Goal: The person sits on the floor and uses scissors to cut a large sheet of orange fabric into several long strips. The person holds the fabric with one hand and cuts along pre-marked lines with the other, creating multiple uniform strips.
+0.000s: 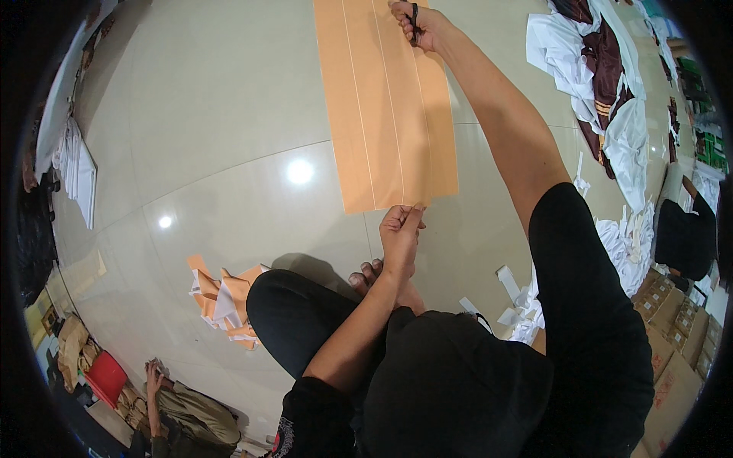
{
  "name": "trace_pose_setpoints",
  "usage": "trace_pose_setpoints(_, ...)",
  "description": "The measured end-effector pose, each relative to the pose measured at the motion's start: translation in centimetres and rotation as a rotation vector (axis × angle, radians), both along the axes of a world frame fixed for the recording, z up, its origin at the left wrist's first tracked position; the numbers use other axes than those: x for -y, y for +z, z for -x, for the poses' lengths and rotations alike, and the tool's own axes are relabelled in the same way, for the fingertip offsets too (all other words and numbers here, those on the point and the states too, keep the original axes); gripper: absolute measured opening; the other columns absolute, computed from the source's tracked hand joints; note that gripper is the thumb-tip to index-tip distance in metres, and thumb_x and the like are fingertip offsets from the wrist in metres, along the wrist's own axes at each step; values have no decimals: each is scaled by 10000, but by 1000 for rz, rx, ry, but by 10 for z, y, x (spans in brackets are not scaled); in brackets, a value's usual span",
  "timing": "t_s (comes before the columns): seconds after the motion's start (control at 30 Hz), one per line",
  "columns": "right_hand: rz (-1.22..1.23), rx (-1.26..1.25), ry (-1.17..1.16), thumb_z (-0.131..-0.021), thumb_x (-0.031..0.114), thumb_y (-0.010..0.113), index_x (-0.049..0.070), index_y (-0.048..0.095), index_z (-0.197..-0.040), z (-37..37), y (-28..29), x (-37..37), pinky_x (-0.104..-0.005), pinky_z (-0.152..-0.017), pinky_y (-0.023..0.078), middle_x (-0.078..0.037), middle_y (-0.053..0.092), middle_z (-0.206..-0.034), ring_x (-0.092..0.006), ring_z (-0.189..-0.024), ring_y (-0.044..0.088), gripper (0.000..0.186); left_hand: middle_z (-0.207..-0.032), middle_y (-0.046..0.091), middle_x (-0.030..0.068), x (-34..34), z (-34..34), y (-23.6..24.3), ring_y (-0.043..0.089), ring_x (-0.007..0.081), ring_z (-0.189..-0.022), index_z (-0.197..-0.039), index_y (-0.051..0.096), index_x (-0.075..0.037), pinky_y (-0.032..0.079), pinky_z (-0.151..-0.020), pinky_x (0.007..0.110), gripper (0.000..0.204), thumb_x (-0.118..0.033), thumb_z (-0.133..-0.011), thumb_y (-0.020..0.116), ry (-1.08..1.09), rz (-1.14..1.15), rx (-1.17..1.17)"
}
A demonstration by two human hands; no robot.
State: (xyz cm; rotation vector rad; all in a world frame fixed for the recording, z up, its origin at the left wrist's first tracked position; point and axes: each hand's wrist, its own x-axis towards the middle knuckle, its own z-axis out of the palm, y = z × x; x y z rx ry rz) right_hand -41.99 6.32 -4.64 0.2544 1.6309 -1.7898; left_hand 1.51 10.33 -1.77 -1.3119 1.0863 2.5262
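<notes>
A long orange sheet (353, 114), cloth or paper, lies on the tiled floor in front of me, with thin pale lines along its length. My left hand (402, 238) is closed on its near edge, thumb and fingers pinching it. Farther off, my right arm reaches out over the sheet's right side. My right hand (427, 29) is closed round the black handles of what look like scissors (414, 24); no blades can be made out. The far end of the sheet runs out of view.
Crumpled orange and white scraps (229, 299) lie left of my knee. White strips (523, 305) are heaped at the right, below white and maroon garments (603, 84). Cardboard boxes (676, 336) stand at the lower right. Other people sit at the lower left and far right.
</notes>
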Motion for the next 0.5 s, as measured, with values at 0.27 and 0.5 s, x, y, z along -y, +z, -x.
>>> trace_pose_setpoints(0.27, -21, -10, -10, -902, 328, 784, 194, 592, -698, -4, 13, 0, -268, -458, 375, 45, 515, -579, -94, -479, 426, 311, -684, 570, -52, 1, 1, 3, 359, -3, -527, -883, 668, -95, 248, -472, 199, 155, -198, -992, 707, -9, 4, 27)
trace_pose_setpoints(0.5, 2, -27, 23, -896, 327, 774, 231, 543, -662, 8, 20, 4, -264, -442, 367, 55, 507, -564, -89, -455, 421, 343, -685, 580, -48, 1, 0, 0, 367, 1, -531, -875, 669, -88, 259, -481, 197, 174, -211, -989, 716, -13, 7, 15)
